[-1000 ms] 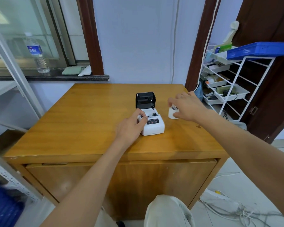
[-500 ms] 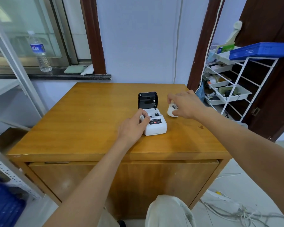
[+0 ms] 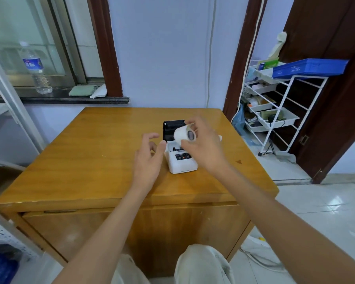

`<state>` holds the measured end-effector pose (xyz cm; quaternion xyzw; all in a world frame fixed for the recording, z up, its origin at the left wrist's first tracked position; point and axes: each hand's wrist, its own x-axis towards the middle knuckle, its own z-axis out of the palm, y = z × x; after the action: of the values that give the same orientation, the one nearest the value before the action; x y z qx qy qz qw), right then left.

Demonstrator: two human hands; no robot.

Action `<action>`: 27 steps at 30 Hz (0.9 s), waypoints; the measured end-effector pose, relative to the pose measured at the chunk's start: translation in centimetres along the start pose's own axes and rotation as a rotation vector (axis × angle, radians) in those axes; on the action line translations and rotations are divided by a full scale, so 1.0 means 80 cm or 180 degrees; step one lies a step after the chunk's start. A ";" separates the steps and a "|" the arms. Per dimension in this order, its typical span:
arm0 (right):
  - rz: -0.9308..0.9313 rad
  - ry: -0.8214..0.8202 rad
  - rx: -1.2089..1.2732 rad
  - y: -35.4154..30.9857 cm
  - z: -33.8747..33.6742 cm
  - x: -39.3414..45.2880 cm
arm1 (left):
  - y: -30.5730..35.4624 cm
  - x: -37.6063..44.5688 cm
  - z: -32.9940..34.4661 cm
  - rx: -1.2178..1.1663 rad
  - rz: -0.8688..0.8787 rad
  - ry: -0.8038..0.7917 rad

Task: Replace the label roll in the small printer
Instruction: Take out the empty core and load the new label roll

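Observation:
A small white printer (image 3: 181, 161) stands on the wooden table (image 3: 90, 152) with its black lid (image 3: 169, 128) raised upright at the back. My right hand (image 3: 205, 146) holds a white label roll (image 3: 182, 135) with a dark core in the air, just above the printer's uncovered bay. My left hand (image 3: 150, 156) hovers just left of the printer, fingers spread and holding nothing; whether it touches the printer's side is unclear. A small white object (image 3: 219, 137) peeks out behind my right hand on the table.
A white wire rack (image 3: 275, 111) with trays and a blue basket (image 3: 309, 67) stands to the right of the table. A water bottle (image 3: 36, 68) and a folded cloth (image 3: 81, 91) sit on the window sill at the back left. Cables lie on the floor at lower right.
My right hand lifted the label roll off the table and carried it left, over the printer. My left hand let go of the printer's side and spread its fingers.

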<state>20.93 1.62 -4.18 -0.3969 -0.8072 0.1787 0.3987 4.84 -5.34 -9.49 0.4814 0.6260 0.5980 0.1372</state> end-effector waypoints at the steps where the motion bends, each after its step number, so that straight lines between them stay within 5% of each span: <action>1: 0.0008 0.0026 0.0166 -0.003 0.009 -0.012 | 0.003 -0.002 0.000 0.0037 0.0095 -0.0037; 7: 0.0828 0.0393 0.1373 -0.010 0.037 -0.047 | 0.002 -0.010 0.006 0.0562 0.0605 -0.0160; 11: 0.0875 0.0623 0.1597 -0.018 0.040 -0.049 | 0.006 -0.013 0.011 0.0874 0.0870 -0.0554; 21: 0.0760 0.0359 0.1705 -0.031 0.052 -0.053 | 0.010 -0.013 0.007 0.1135 0.1019 0.0291; 27: 0.1309 0.0491 0.2518 -0.031 0.037 -0.036 | 0.002 -0.013 0.008 0.0948 0.1455 0.0387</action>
<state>18.43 -2.10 -5.99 -0.3782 -0.5491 0.5189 0.5350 5.90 -5.75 -9.91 0.5882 0.5892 0.5427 -0.1114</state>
